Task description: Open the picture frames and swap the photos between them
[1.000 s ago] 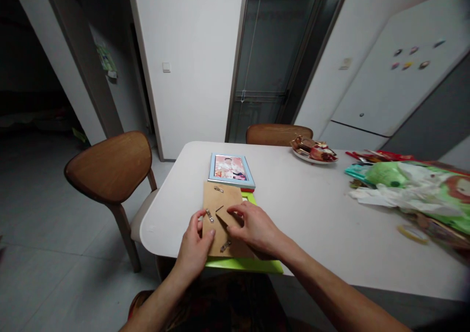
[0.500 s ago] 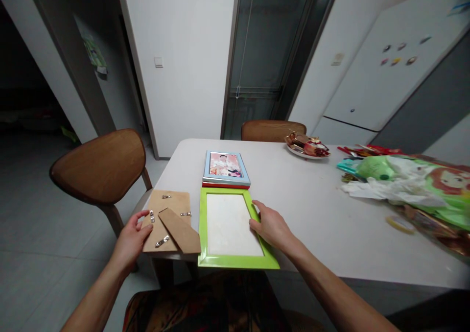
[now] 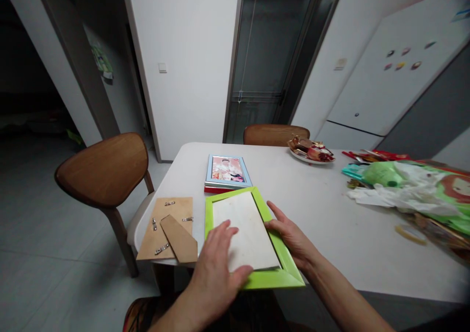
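Observation:
A lime-green picture frame [image 3: 290, 268] is tilted over the table's near edge, its right side raised. My right hand [image 3: 293, 236] grips that right side, thumb on top and the fingers partly hidden below. A white backing sheet [image 3: 244, 231] sits inside the frame, slightly askew, with a dark gap along its right edge. My left hand [image 3: 220, 258] is over the sheet's lower left part, fingers spread, holding nothing. Left of the frame lies a brown backboard [image 3: 165, 229] with metal clips and a folding stand leg.
Beyond the green frame, a blue photo frame [image 3: 227, 170] is stacked on a red one. A plate [image 3: 312, 155] with wrapped items stands at the back. Crumpled green and white packaging [image 3: 407, 180] and a tape roll [image 3: 411, 235] occupy the right side. A wooden chair [image 3: 106, 170] stands left.
My left hand has left the brown backboard and moved right, over the white sheet. The green frame has turned and its right side has risen in my right hand. The sheet has shifted inside it.

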